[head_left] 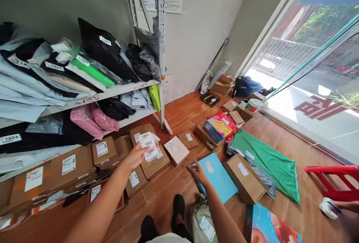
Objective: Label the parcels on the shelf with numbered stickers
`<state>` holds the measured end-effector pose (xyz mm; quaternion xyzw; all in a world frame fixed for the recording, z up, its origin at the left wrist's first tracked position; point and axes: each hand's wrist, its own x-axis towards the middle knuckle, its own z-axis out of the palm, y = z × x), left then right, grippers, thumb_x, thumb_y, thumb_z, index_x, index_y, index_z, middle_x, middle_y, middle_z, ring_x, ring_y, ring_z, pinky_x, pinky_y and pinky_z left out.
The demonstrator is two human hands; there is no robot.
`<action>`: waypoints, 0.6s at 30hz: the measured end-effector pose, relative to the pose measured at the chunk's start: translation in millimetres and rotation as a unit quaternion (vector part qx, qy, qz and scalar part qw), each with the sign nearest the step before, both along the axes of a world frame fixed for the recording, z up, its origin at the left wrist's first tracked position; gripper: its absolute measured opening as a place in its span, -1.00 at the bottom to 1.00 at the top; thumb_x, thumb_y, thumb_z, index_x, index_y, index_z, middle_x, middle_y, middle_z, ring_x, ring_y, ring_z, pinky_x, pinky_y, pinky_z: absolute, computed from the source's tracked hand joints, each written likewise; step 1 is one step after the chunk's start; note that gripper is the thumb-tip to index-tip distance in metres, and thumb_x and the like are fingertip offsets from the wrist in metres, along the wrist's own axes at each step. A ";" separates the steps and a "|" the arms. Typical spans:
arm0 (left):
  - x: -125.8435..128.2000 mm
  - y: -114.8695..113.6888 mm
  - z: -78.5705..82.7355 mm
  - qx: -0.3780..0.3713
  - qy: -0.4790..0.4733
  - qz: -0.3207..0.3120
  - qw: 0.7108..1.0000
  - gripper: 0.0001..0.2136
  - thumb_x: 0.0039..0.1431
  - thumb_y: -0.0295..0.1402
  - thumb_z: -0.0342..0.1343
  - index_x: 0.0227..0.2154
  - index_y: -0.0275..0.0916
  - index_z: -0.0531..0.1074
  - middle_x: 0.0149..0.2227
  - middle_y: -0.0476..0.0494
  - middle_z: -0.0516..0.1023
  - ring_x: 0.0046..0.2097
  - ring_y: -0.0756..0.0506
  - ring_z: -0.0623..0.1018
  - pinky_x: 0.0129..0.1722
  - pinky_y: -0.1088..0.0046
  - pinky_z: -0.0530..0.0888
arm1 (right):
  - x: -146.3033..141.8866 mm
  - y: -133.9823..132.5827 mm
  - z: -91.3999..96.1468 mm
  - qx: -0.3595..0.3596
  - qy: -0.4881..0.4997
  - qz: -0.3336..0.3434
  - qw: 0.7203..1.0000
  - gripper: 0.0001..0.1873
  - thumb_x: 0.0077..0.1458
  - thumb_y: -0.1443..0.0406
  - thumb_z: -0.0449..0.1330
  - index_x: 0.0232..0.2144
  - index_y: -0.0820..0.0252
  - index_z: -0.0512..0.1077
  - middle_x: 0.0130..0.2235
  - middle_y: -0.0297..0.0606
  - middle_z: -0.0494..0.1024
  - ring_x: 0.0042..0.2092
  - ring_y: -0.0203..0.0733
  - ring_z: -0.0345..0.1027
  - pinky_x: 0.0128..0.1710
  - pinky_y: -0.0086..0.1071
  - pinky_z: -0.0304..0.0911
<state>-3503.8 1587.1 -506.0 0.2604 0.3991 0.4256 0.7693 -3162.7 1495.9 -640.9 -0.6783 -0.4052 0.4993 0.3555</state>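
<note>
Plainly visible from where I stand, the person's left hand (136, 157) has its fingers closed on a strip of white paper labels (148, 145) printed 1001, 1002 and 1003, held above a brown cardboard box (154, 166) on the reddish-brown wooden floor (159, 194). The right hand (199, 172) is at the left corner of a flat, light-blue rectangular box (220, 183); its fingers are bent and slightly parted, though I cannot tell whether they grip that corner. Just beside the blue box lies a tan cardboard carton (245, 179).
</note>
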 end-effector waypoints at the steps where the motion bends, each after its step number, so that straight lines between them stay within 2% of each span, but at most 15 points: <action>1: 0.6 -3.4 5.9 -0.002 0.007 -0.001 1.000 -0.33 0.08 -0.49 0.31 0.25 -0.25 0.20 0.08 -0.42 0.53 0.07 -0.31 0.57 0.04 0.10 0.54 | -26.7 3.8 2.7 0.018 0.031 0.047 0.998 -0.19 -0.20 -0.02 0.40 0.08 0.21 0.41 -0.34 -0.24 0.59 -0.30 -0.12 0.49 -0.25 -0.27 0.39; 3: 1.7 -9.4 16.6 -0.004 0.016 -0.001 1.000 -0.32 0.06 -0.49 0.32 0.25 -0.24 0.21 0.08 -0.44 0.53 0.06 -0.34 0.57 -0.02 0.06 0.57 | -77.5 11.0 14.1 0.048 0.086 0.125 0.987 -0.15 -0.25 0.03 0.44 0.12 0.15 0.40 -0.28 -0.27 0.58 -0.28 -0.17 0.45 -0.23 -0.31 0.37; 5: 1.8 -13.9 23.9 -0.005 0.020 0.003 1.000 -0.31 0.04 -0.49 0.34 0.24 -0.23 0.22 0.10 -0.45 0.51 0.05 -0.38 0.57 -0.05 0.01 0.57 | -119.8 18.1 29.5 0.095 0.102 0.172 0.975 -0.09 -0.25 0.07 0.47 0.18 0.09 0.35 -0.25 -0.30 0.53 -0.29 -0.23 0.36 -0.24 -0.35 0.32; 6: 1.4 -15.7 25.8 -0.005 0.021 0.010 1.000 -0.31 0.03 -0.50 0.34 0.23 -0.22 0.23 0.11 -0.45 0.50 0.05 -0.38 0.57 -0.05 0.00 0.57 | -136.6 21.4 37.0 0.123 0.099 0.187 0.970 -0.13 -0.23 0.07 0.47 0.16 0.08 0.37 -0.26 -0.31 0.49 -0.31 -0.25 0.31 -0.24 -0.36 0.28; 8: -0.8 -18.9 26.3 -0.006 0.024 0.036 0.999 -0.33 0.02 -0.50 0.34 0.21 -0.23 0.26 0.10 -0.43 0.51 0.03 -0.36 0.58 -0.04 0.05 0.58 | -161.4 26.9 48.5 0.169 0.086 0.209 0.959 -0.42 -0.12 0.03 0.42 -0.05 0.13 0.53 -0.32 -0.33 0.42 -0.32 -0.27 0.20 -0.25 -0.38 0.21; 9: -2.4 -20.8 25.2 -0.006 0.026 0.054 0.998 -0.36 0.03 -0.49 0.34 0.19 -0.24 0.27 0.08 -0.41 0.53 0.03 -0.33 0.59 -0.03 0.10 0.58 | -169.9 28.6 52.4 0.184 0.083 0.216 0.955 -0.56 -0.05 0.00 0.37 -0.20 0.17 0.58 -0.37 -0.33 0.38 -0.32 -0.26 0.17 -0.25 -0.37 0.19; 11: -5.6 -27.1 22.6 -0.008 0.029 0.096 0.995 -0.42 0.05 -0.45 0.33 0.15 -0.26 0.32 0.05 -0.36 0.56 0.02 -0.26 0.60 -0.01 0.22 0.57 | -181.0 29.1 57.5 0.189 0.088 0.221 0.953 -0.57 0.06 -0.06 0.27 -0.43 0.20 0.57 -0.42 -0.32 0.33 -0.32 -0.25 0.15 -0.22 -0.36 0.17; 13: -7.6 -38.5 21.9 -0.013 0.033 0.128 0.991 -0.46 0.02 -0.41 0.34 0.10 -0.27 0.38 0.00 -0.32 0.59 0.02 -0.24 0.60 0.01 0.28 0.56 | -187.4 25.2 62.5 0.196 0.096 0.226 0.949 -0.51 0.12 -0.10 0.18 -0.45 0.21 0.55 -0.40 -0.30 0.36 -0.30 -0.23 0.19 -0.21 -0.34 0.19; 16: -6.6 -65.7 22.4 -0.020 0.052 0.157 0.986 -0.46 -0.14 -0.39 0.43 -0.03 -0.28 0.47 -0.12 -0.29 0.64 -0.02 -0.27 0.62 -0.02 0.25 0.57 | -193.3 12.6 71.2 0.225 0.112 0.245 0.936 -0.48 0.18 -0.12 0.08 -0.39 0.17 0.54 -0.36 -0.26 0.44 -0.27 -0.17 0.28 -0.20 -0.30 0.24; 18: -6.7 -85.0 15.7 -0.018 0.077 0.182 0.980 -0.52 -0.27 -0.33 0.49 -0.20 -0.27 0.53 -0.23 -0.28 0.66 -0.05 -0.33 0.63 -0.06 0.21 0.58 | -196.5 5.3 72.6 0.255 0.119 0.264 0.922 -0.52 0.18 -0.10 0.07 -0.40 0.13 0.54 -0.37 -0.27 0.46 -0.28 -0.14 0.33 -0.22 -0.28 0.25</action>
